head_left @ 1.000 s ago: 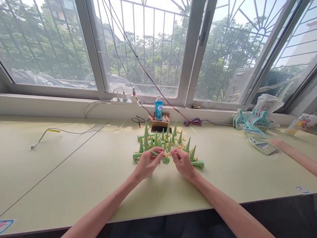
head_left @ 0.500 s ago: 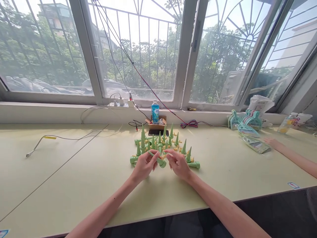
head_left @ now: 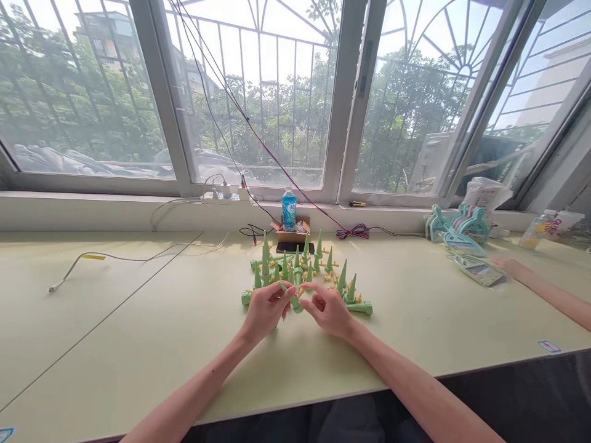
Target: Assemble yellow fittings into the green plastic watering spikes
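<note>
Pointing up-left, slanted green spike point(head_left: 296, 302), pinched by left hand point(head_left: 268, 307), right hand point(head_left: 329, 310), grip unclear

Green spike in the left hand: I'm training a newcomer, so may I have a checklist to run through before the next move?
1. Left hand holding the green spike: ok.
2. Right hand close to the small yellow piece: ok.
3. Yellow piece's fit on the spike: cannot tell; too small and partly hidden by fingers.
4. Free room behind the hands: not ok; standing spikes crowd close.
5. Blue bottle upright: ok.
6. Other person's hand well apart: ok, far right.
</note>
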Demonstrator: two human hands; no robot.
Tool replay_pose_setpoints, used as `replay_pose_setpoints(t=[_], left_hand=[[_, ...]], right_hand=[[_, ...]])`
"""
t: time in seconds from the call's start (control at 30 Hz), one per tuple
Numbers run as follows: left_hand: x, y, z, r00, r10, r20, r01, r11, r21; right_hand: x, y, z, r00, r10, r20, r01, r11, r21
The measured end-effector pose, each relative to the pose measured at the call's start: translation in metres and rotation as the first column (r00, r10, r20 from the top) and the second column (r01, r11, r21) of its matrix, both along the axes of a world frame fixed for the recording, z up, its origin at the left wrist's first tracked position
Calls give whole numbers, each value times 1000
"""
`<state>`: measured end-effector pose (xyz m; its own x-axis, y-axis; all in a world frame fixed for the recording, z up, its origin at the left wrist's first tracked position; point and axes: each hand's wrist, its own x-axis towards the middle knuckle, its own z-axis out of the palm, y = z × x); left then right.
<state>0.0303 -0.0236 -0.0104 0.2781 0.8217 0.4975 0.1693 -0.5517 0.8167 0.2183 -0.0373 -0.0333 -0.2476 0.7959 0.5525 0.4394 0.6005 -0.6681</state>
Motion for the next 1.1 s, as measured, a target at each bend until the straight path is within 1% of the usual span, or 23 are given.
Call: replay_pose_setpoints(t=[0.17, 0.4, 0.5, 0.57, 0.67, 0.77, 0.9, 1.1], left_hand=[[-1, -1, -1, 1000, -10, -21, 10, 999, 36], [-2, -1, 1, 999, 29, -21, -28, 999, 40], [-3, -2, 0, 998, 33, -48, -31, 998, 46], [-3, -2, 0, 995, 15, -96, -8, 997, 73], [-3, -2, -1, 982, -12, -187, 45, 984, 170], [-3, -2, -1, 970, -3, -244, 68, 964, 257], [-2, -2, -2, 957, 18, -290, 68, 956, 286], [-1, -3, -2, 947, 11, -321, 97, 943, 318]], right_hand=[[-1, 1, 0, 1000, -8, 20, 8, 1000, 2], [-2, 1, 2, 999, 1, 37, -1, 1000, 3], [-3, 1, 2, 998, -7, 67, 7, 1000, 3], [-3, 1, 2, 995, -21, 100, 20, 1000, 11], [-4, -1, 2, 987, -53, 149, 49, 998, 33], [-6, -3, 3, 983, -67, 169, 60, 997, 45], [-6, -5, 5, 983, -32, 182, 21, 998, 63], [-6, -6, 4, 983, 4, 183, -15, 998, 60]])
